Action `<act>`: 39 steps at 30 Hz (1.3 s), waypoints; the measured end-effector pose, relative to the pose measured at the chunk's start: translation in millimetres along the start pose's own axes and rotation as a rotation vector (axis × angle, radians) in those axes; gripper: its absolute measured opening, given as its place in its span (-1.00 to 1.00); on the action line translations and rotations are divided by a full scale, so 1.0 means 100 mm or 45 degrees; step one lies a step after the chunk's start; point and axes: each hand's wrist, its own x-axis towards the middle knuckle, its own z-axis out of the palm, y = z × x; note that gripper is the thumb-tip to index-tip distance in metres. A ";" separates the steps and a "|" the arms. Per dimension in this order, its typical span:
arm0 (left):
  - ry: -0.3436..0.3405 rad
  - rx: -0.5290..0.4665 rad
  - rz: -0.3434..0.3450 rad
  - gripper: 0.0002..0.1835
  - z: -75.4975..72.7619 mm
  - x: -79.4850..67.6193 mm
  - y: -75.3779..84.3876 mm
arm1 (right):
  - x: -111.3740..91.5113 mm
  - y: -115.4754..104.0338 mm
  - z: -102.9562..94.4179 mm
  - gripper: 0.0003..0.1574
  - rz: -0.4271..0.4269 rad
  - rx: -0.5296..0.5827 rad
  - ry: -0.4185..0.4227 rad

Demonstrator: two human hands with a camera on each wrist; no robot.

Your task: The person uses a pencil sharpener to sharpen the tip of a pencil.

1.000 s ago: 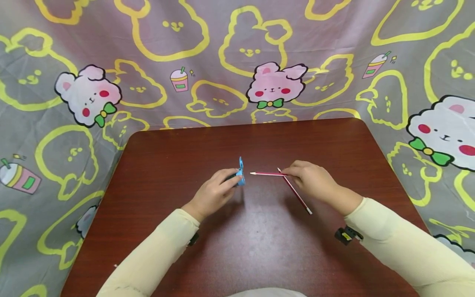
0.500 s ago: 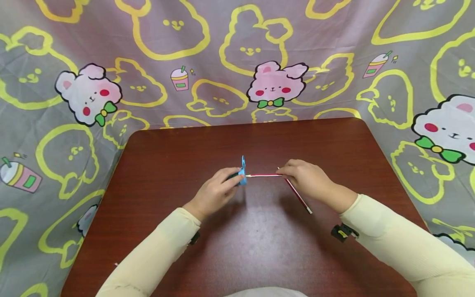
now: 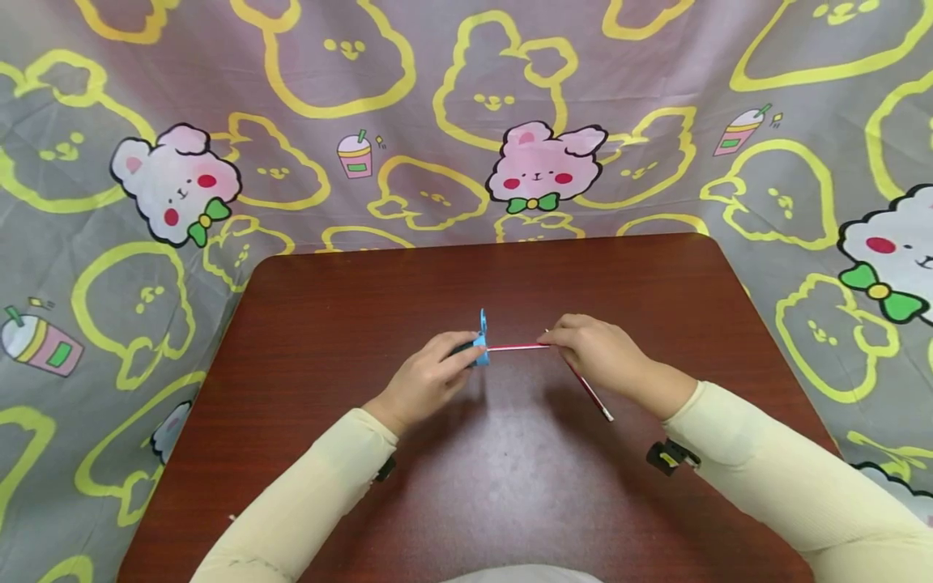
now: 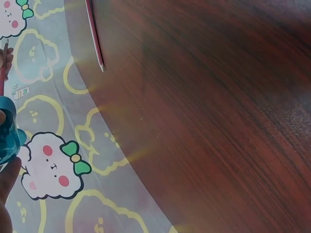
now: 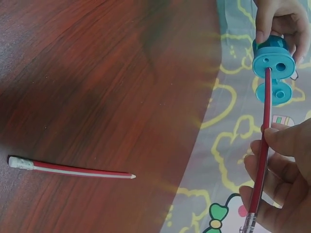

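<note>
My left hand (image 3: 430, 372) grips a blue pencil sharpener (image 5: 273, 60) by its body, its round lid (image 5: 274, 93) flipped back. Two holes besides the one in use show in the sharpener's face in the right wrist view. Between the thumb and fingers of my right hand (image 3: 601, 352) is a red-and-white striped pencil (image 5: 263, 155), its tip inside one of the holes. A second striped pencil (image 5: 80, 171) with a white eraser end lies on the table below my right hand.
The dark red-brown wooden table (image 3: 503, 486) has a patterned curtain (image 3: 430, 81) hanging behind it and along both sides. A small whitish bit (image 3: 232, 517) lies near the left sleeve.
My right hand has moved the pencil left, and its tip has gone from apart from the sharpener to inside the hole. The left hand has shifted slightly right. The other pencil stays put.
</note>
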 end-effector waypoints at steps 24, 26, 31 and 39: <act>0.028 -0.063 -0.013 -0.62 0.00 0.03 0.06 | 0.13 0.03 -0.05 -0.83 0.166 0.437 -0.248; 0.030 -0.071 -0.013 -0.62 -0.01 0.04 0.07 | 0.14 0.03 -0.07 -0.83 0.182 0.448 -0.266; 0.033 -0.077 0.003 -0.62 -0.03 0.07 0.09 | 0.16 0.02 -0.11 -0.83 0.204 0.473 -0.299; 0.051 -0.072 -0.042 -0.60 -0.07 0.06 0.08 | 0.16 0.00 -0.11 -0.82 0.206 0.450 -0.222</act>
